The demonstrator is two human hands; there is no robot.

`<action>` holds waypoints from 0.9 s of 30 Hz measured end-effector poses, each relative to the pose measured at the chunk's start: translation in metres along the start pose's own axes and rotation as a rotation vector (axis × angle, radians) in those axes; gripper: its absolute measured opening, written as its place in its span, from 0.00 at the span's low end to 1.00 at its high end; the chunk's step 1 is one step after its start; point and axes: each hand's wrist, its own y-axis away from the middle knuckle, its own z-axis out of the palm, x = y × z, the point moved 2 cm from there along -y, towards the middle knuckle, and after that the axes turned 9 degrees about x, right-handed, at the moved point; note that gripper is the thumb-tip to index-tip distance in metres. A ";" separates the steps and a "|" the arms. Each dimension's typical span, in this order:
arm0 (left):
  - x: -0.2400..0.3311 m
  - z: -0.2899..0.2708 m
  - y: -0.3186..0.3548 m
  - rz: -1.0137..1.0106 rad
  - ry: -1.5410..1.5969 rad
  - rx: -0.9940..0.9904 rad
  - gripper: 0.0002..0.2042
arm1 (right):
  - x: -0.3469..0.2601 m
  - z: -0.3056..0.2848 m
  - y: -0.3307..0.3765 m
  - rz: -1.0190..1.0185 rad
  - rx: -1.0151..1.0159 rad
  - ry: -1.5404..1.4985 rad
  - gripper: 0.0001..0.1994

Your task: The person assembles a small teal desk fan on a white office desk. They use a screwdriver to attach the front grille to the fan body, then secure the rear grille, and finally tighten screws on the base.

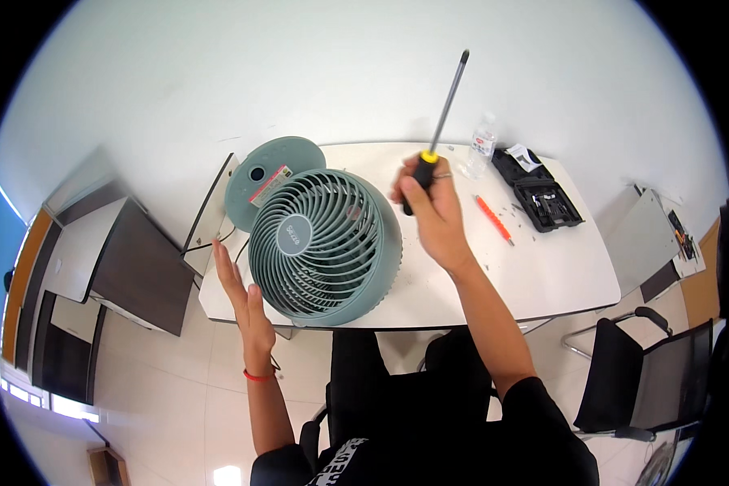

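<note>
A grey-green round fan (pixel 324 247) lies tipped on the white table (pixel 559 275), its spiral grille facing me and its round base (pixel 271 174) behind it. My right hand (pixel 433 211) is shut on a long screwdriver (pixel 444 113) with a black and yellow handle; the shaft points up and away, above the fan's right side. My left hand (pixel 239 296) is open with flat fingers just left of the fan's rim, at the table's near left corner. I cannot tell whether it touches the fan. A red band circles that wrist.
An orange-handled tool (pixel 494 219) lies on the table right of my hand. Farther back are a clear plastic bottle (pixel 481 146) and an open black tool case (pixel 543 194). A black chair (pixel 644 381) stands at the lower right. Dark desks (pixel 138 267) are on the left.
</note>
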 end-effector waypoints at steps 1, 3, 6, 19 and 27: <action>-0.006 -0.004 0.010 -0.088 0.065 0.030 0.35 | 0.005 -0.008 0.000 0.012 0.052 0.047 0.09; -0.020 -0.007 0.029 -0.341 0.272 0.054 0.36 | 0.016 -0.024 0.001 0.139 0.101 0.289 0.14; -0.034 -0.007 0.053 -0.646 0.573 0.005 0.38 | 0.035 -0.037 0.010 0.297 0.105 0.395 0.23; -0.043 0.008 0.057 -0.773 0.767 -0.046 0.39 | 0.052 -0.044 0.039 0.683 -0.108 0.128 0.43; -0.020 0.019 0.047 -0.823 0.626 -0.052 0.45 | 0.039 -0.045 0.044 0.457 0.093 0.152 0.34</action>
